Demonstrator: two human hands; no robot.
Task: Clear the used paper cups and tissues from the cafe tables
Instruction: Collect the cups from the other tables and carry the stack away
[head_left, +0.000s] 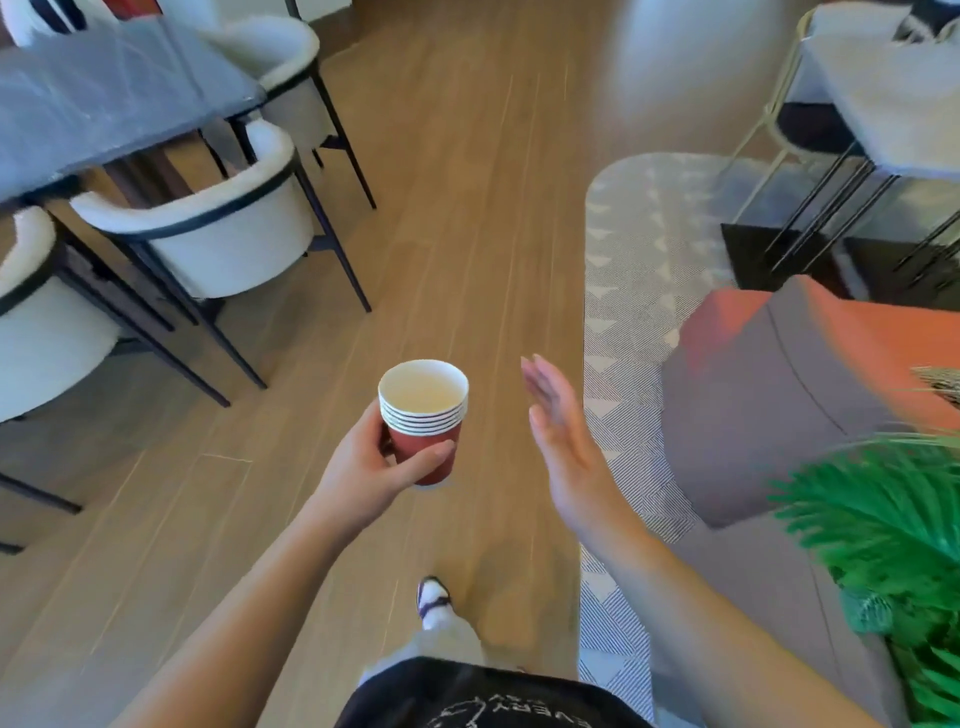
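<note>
Left hand (363, 467) fingers clamped round nested stack of red paper cups (423, 415) — held over the wood floor, several cups collected. Right hand (563, 447) fingers straight, empty. No tissues visible — disposal looks pending.

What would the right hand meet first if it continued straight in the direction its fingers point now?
Probably nothing near. The open right hand points forward and slightly left, over bare brown wooden floor. The stack of red paper cups stays to its left, apart. Depth is uncertain.
</note>
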